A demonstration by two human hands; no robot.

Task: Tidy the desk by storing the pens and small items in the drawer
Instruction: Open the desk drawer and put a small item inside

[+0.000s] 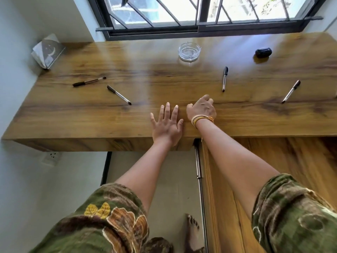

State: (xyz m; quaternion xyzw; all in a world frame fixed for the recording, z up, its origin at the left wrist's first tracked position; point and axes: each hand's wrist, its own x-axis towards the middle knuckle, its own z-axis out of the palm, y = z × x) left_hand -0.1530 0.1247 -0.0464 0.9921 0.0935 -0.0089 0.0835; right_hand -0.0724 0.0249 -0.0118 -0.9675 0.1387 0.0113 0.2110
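counter [91,114]: polished wood, strong grain, satin sheen catching the window light
ashtray [189,51]: clear glass, glossy
pens [118,94]: clear plastic barrels, dark caps
small case [263,52]: black, smooth, slight shine
window frame [197,24]: dark matt metal
sleeves [109,221]: rough woven cloth, green and brown

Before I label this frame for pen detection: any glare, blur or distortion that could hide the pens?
Head view: window light lays a pale glare band on the brown wooden desk, between the pens; all four black-capped pens stay legible; wide-angle distortion bends the desk's edges; motion blur smears the wood panel at lower right, not the pens.
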